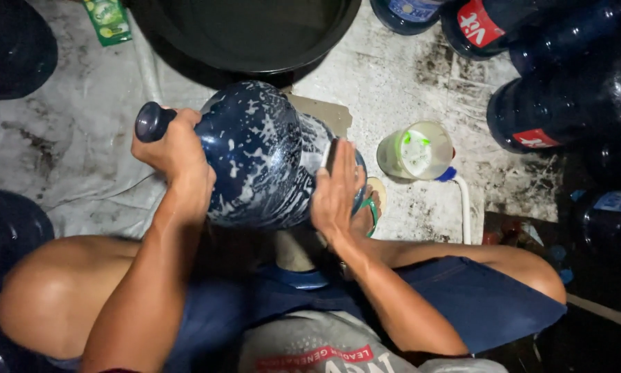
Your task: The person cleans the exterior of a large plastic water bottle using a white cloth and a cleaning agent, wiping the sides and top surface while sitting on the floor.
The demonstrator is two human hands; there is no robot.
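A large dark blue water jug (pixel 262 155), streaked with white soap foam, lies on its side in front of my knees, its mouth pointing left. My left hand (pixel 176 155) is wrapped around the jug's neck just behind the mouth. My right hand (pixel 336 190) presses flat, fingers together, against the jug's bottom end. I sit low, knees spread, a foot in a green sandal (pixel 372 207) just beyond the right hand.
A big black basin (pixel 248 34) stands at the top. A small plastic cup with suds (pixel 416 150) sits right of the jug. Several more dark blue jugs (pixel 552 110) crowd the right side, with others at the left edge (pixel 10 228). The floor is wet grey concrete.
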